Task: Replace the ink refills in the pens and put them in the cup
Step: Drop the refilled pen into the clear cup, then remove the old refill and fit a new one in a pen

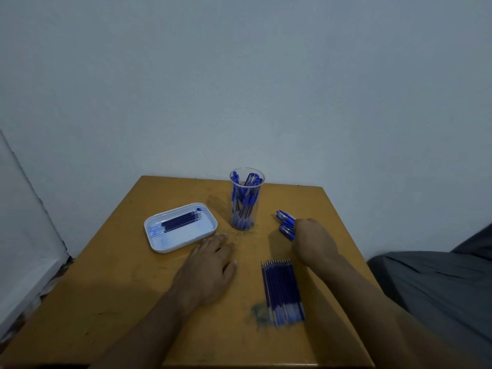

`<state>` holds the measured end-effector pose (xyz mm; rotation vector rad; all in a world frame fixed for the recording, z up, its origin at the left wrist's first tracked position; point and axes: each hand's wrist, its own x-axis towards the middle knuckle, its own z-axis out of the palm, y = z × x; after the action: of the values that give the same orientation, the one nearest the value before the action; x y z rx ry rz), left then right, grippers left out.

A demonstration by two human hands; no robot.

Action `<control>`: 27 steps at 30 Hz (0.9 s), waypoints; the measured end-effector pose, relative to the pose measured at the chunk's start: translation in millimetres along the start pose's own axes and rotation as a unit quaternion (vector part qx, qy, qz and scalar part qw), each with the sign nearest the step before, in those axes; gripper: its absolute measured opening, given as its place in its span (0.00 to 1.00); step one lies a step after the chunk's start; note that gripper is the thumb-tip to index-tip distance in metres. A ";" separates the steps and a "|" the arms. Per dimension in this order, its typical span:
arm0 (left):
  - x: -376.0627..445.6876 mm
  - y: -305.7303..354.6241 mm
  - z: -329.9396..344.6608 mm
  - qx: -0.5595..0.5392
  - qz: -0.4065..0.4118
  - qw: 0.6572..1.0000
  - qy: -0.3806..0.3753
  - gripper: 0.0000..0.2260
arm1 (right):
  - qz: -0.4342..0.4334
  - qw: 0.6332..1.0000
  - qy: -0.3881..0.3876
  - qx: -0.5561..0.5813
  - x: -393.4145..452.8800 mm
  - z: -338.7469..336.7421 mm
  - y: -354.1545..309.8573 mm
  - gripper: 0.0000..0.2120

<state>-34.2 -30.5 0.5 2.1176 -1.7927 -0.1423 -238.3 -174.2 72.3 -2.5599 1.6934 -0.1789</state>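
Right of centre, the right hand point(310, 241) reaches onto the small pile of blue capped pens point(286, 225), grip hidden, while the left hand point(210, 265) lies flat and empty; lifting one pen out seems next.

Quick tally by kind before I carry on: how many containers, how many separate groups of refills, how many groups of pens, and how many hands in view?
Containers: 2, the clear cup and the white tray
Refill groups: 2, refills in the tray and refills on the table
Pen groups: 2, pens in the cup and loose pens
Hands: 2, left hand and right hand
Total: 8
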 end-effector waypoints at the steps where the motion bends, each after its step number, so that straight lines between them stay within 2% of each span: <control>1: -0.2 0.4 -0.2 0.000 -0.001 1.000 -0.001 0.25 | 0.001 1.000 0.001 0.001 0.1 2.8 2.5 0.08; 12: -0.2 4.0 -4.5 0.002 -0.010 1.000 -0.016 0.25 | 0.025 0.999 -0.040 0.016 15.3 15.0 17.2 0.02; 18: 1.5 0.5 -2.3 -0.008 -0.002 1.000 -0.010 0.25 | 0.022 0.995 -0.073 0.057 12.5 6.0 10.4 0.05; 21: 1.0 -0.7 -2.8 -0.051 0.000 0.999 0.002 0.23 | 0.007 0.992 -0.068 0.102 2.2 -6.4 -1.4 0.04; 24: -0.2 -4.2 -6.2 -0.143 -0.013 0.988 0.047 0.18 | -0.016 0.985 -0.068 0.157 -6.7 -24.9 -17.7 0.06; 26: -1.3 -6.0 -10.3 -0.209 -0.040 0.973 0.093 0.13 | -0.012 0.966 -0.087 0.243 -12.0 -34.6 -28.9 0.06; 27: -2.1 -6.1 -12.8 -0.234 -0.054 0.965 0.104 0.12 | 0.002 0.944 -0.111 0.311 -15.7 -37.4 -34.6 0.06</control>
<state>-25.1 -25.0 10.0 1.8123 -1.3619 -0.3231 -217.8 -145.9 112.5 -2.0209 1.2934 -0.3464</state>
